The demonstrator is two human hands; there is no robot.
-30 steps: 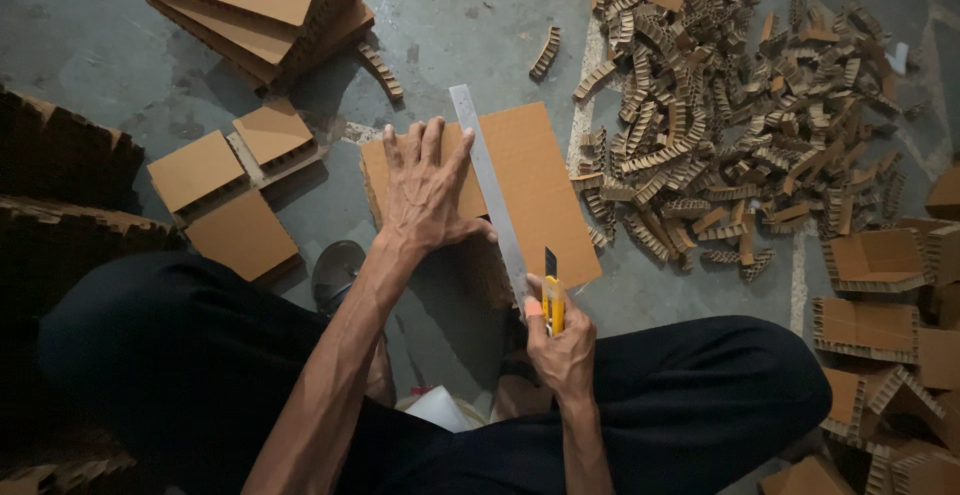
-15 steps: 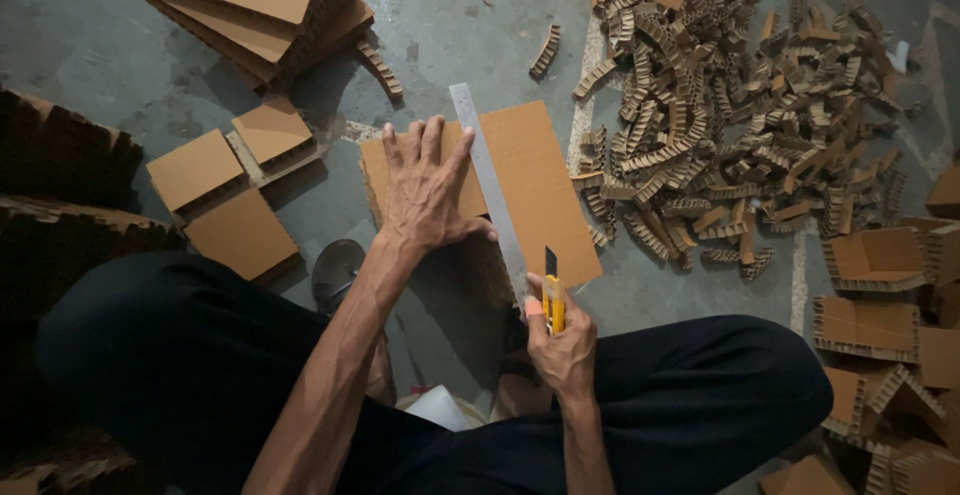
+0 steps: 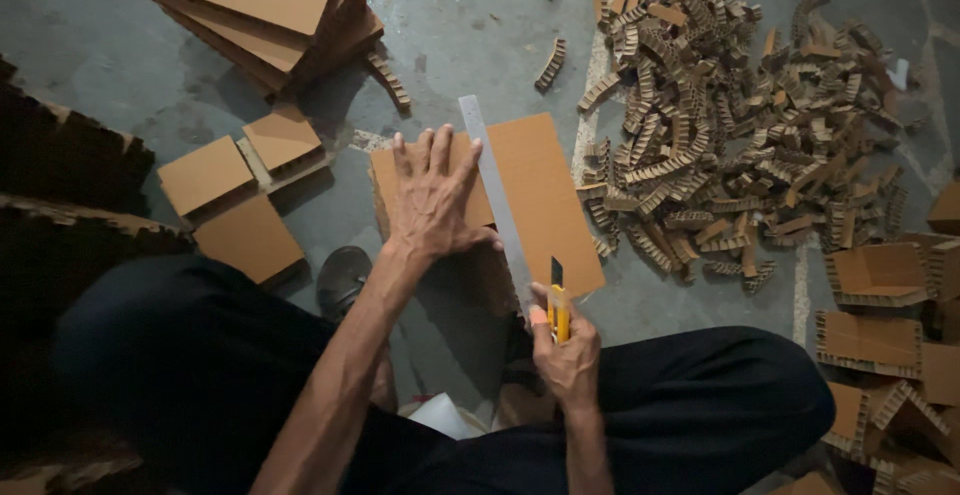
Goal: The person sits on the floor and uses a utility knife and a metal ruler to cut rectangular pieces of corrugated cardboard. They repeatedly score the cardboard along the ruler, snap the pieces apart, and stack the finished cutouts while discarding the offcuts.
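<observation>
Unmoved: left hand (image 3: 432,198) flat on ruler (image 3: 495,200), right hand (image 3: 567,353) grip round knife (image 3: 558,307) at cardboard (image 3: 545,195) edge.

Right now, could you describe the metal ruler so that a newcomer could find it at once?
Start at the flat cardboard sheet on the grey floor, before the seated person. The ruler lies along it, pinned by the left hand, with the yellow knife in the right hand at its near end. It alone is silvery, thin and straight.

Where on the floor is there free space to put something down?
Bare floor lies between the stacked sheets and the strip pile. A smaller patch sits between the cardboard panel and the right knee. The right side is crowded with strips and offcuts.
</observation>
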